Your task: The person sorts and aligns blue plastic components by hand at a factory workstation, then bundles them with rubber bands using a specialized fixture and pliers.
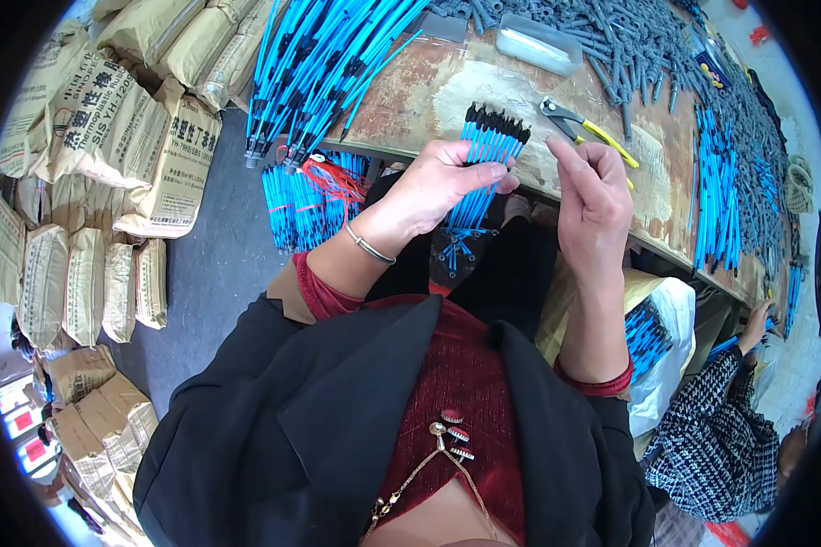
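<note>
My left hand [456, 182] is wrapped round a bundle of thin blue tubes [470, 208] with black tips. The black ends stick out above my fingers toward the worktable. The tubes' lower ends fan out over a dark piece in my lap. Apart from the bundle, to its right, my right hand [595, 193] is raised with its fingers curled and brought together. Whatever those fingers pinch, if anything, is too small to tell. Just beyond it on the table lie pliers with yellow handles [611, 141].
The worn worktable [401, 96] bears a blue tube pile [324, 64], a clear plastic box [538, 46], heaped grey plastic parts [602, 32] and more tubes [718, 191]. Paper sacks [169, 169] stand left. Tube bundles [306, 210] sit below the table edge. A co-worker [721, 428] is at right.
</note>
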Tool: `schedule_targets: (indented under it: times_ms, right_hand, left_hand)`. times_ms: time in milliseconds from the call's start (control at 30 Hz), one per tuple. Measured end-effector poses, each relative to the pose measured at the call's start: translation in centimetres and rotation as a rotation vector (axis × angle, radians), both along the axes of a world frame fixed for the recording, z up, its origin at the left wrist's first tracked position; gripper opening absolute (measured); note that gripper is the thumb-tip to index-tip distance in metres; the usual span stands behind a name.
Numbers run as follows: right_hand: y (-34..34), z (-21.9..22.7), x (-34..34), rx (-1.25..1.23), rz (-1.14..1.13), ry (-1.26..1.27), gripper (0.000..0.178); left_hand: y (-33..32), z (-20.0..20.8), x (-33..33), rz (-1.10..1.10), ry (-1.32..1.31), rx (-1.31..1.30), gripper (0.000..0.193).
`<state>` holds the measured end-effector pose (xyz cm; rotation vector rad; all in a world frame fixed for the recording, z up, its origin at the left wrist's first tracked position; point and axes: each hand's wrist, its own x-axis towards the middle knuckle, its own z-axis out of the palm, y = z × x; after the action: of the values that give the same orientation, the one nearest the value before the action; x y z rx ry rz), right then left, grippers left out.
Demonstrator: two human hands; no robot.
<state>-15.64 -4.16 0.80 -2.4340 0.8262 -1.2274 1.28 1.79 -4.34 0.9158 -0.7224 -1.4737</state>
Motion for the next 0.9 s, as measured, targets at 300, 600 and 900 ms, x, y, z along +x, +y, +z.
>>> schedule_targets:
  times_ms: [300,600,900]
  right_hand:
    - [0.0,0.2,0.0,-0.016,-0.002,-0.011,0.031]
    - [-0.2,0.5,-0.2,-0.043,0.036,0.029,0.035]
    - [-1.4,2.2,-0.5,-0.207,0.118,0.179,0.038]
  left_hand:
    - [0.0,0.2,-0.1,-0.004,-0.017,0.024,0.018]
    - [0.1,0.0,0.0,-0.035,-0.04,-0.004,0.02]
    - [0.2,0.3,0.1,-0.045,-0.053,-0.002,0.021]
